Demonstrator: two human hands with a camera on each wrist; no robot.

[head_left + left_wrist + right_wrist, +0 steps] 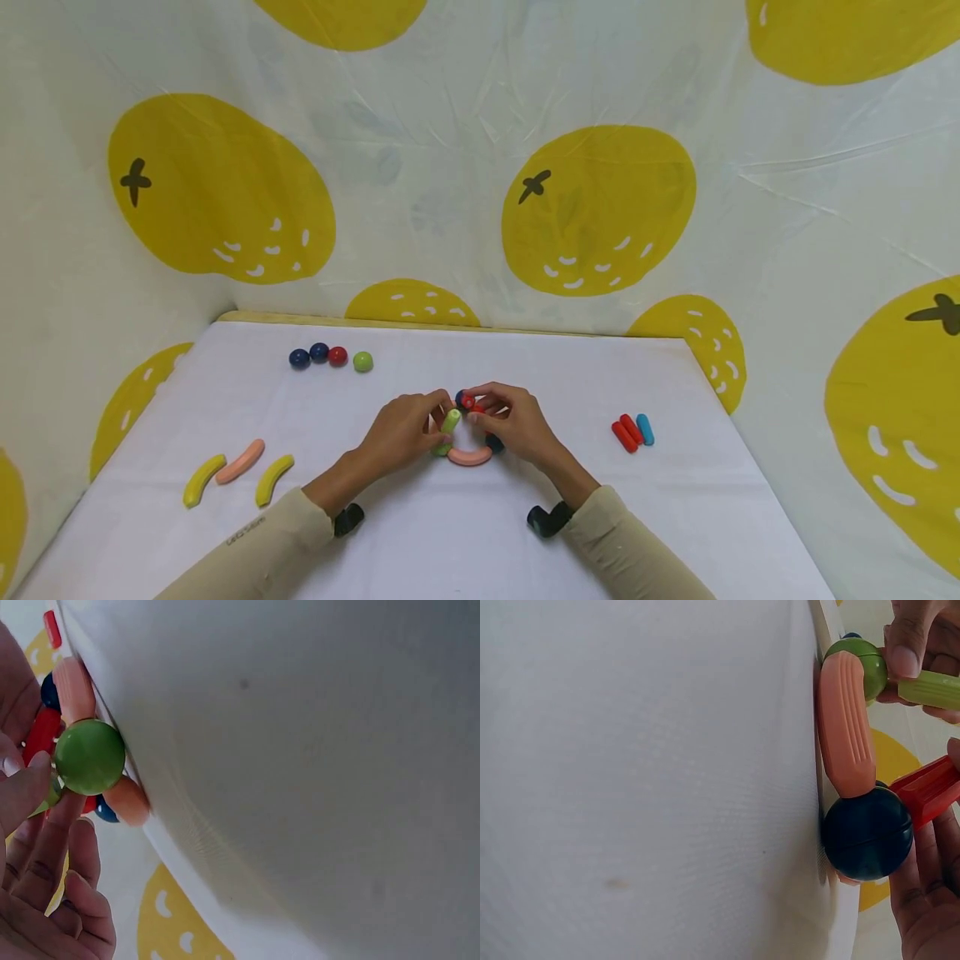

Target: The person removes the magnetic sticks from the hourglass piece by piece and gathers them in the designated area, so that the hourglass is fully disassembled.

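My left hand (401, 429) pinches a light green straight stick (451, 421), which slants up from a green ball (90, 757). My right hand (517, 421) holds a red stick (930, 793) that rises from a dark blue ball (868, 833). Between these two balls, on the near side, lies a curved salmon stick (469, 457). At the far side of the joined toy pieces, another dark blue ball (461, 399) shows by the right fingertips. A second salmon stick (126, 801) appears beyond the green ball in the left wrist view. Fingers partly cover the pieces.
Two dark blue balls (299, 359), a red ball (338, 357) and a green ball (363, 362) sit at the back left. Yellow curved sticks (203, 481) flank a salmon one (241, 462) at left. Two red sticks (624, 437) and a blue stick (645, 429) lie right.
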